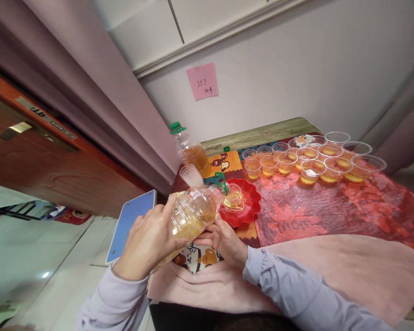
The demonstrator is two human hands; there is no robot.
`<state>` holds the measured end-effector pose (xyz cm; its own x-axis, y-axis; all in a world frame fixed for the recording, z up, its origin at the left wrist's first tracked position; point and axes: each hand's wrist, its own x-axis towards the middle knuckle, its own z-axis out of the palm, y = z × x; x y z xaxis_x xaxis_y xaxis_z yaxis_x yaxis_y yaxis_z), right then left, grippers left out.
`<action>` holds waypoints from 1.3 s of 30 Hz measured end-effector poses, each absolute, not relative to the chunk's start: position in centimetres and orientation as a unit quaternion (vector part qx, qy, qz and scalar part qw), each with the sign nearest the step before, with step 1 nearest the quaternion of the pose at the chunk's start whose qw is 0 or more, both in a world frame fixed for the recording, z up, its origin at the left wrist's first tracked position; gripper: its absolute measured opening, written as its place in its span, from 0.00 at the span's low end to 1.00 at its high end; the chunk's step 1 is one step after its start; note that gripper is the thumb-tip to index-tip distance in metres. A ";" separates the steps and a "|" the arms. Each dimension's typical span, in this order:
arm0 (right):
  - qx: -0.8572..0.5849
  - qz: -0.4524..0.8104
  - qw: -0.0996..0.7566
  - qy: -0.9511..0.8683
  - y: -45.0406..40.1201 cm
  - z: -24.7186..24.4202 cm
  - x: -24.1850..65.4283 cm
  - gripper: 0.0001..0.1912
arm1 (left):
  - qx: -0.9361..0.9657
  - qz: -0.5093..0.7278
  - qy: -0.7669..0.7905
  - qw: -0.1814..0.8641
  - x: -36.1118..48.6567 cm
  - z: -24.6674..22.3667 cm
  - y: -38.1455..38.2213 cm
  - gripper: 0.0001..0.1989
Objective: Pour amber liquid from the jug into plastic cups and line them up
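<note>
My left hand (151,236) is wrapped round a clear plastic bottle (195,209) of yellow liquid, tilted with its neck to the upper right. My right hand (224,239) supports the bottle's underside near the neck, fingers against it. The mouth of the bottle is at a clear plastic cup (233,195) with a little yellow liquid inside. That cup stands on a red scalloped plate (250,212). A green handle ring (221,183) hangs at the bottle's neck. Behind the bottle is a stack of clear cups (191,175).
A second bottle (196,156) with a green cap stands at the back left. Several cups (313,171) of yellow liquid stand in rows on the right of the table. A green cap (227,149) lies near the back edge. A blue board (131,225) is at the left.
</note>
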<state>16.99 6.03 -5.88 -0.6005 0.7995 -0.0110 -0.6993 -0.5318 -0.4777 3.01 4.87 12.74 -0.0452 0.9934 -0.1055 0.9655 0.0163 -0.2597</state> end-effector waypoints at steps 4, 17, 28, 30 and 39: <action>-0.114 0.867 0.433 -0.218 6.0 -5.9 17.0 0.42 | -0.695 0.125 -0.706 0.058 2.8 12.5 4.9 0.54; -0.125 0.866 0.430 -0.224 6.0 -5.8 17.1 0.42 | -0.696 0.120 -0.706 0.055 2.9 12.5 4.8 0.54; -0.123 0.866 0.430 -0.224 6.0 -5.6 17.1 0.42 | -0.699 0.141 -0.699 0.052 3.2 12.9 4.7 0.52; -0.121 0.866 0.429 -0.226 6.0 -5.6 17.1 0.42 | -0.700 0.140 -0.698 0.052 3.2 12.9 4.7 0.51; -0.123 0.866 0.426 -0.231 6.0 -5.4 17.2 0.41 | -0.708 0.114 -0.694 0.068 2.6 12.3 4.8 0.53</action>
<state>17.18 5.98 -5.41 -0.6073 0.7943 -0.0160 -0.6808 -0.5307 -0.5049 2.60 4.80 12.33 0.0110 0.9978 -0.0658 0.9667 -0.0275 -0.2543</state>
